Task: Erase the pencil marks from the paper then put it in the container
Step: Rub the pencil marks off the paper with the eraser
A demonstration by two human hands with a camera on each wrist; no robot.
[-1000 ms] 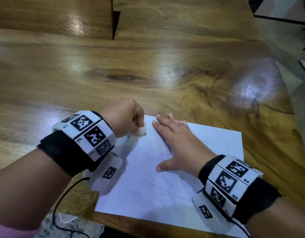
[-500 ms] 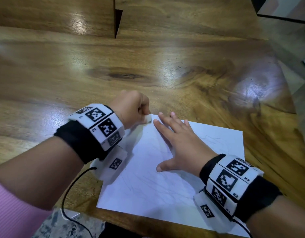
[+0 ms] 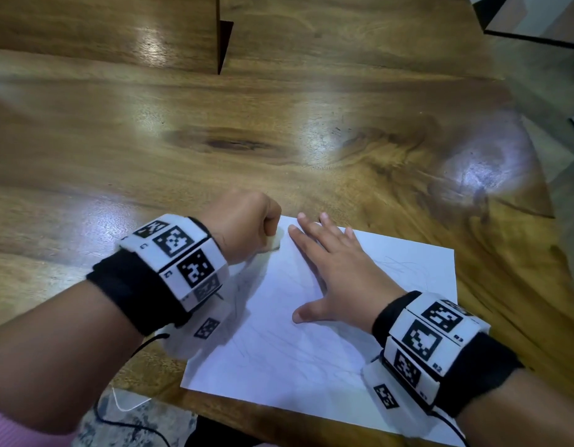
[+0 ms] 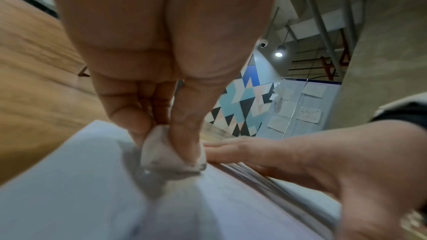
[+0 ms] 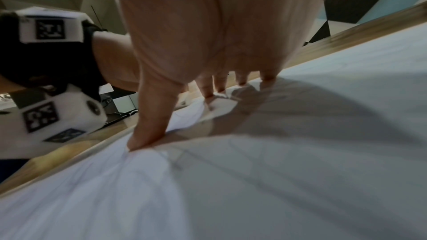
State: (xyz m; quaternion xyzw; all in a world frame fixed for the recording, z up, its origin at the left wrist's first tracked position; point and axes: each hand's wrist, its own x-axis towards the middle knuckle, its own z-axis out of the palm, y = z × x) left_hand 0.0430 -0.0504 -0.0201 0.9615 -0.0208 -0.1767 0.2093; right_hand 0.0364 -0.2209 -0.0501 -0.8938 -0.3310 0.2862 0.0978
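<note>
- On the paper (image 3: 311,333), at its far left corner, the left hand (image 3: 243,227) pinches a white eraser (image 3: 274,241); over the past second it has slid up from further down that edge.
- Beside it, the right hand (image 3: 337,275) stays flat, fingers spread, pinning the sheet.
- Faint scribbles remain toward the paper's right and near side, so erasing looks unfinished; no container is in view.
- Under the paper lies a glossy wooden table (image 3: 279,130); beyond it the left wrist view shows a triangle-patterned wall (image 4: 242,101).
</note>
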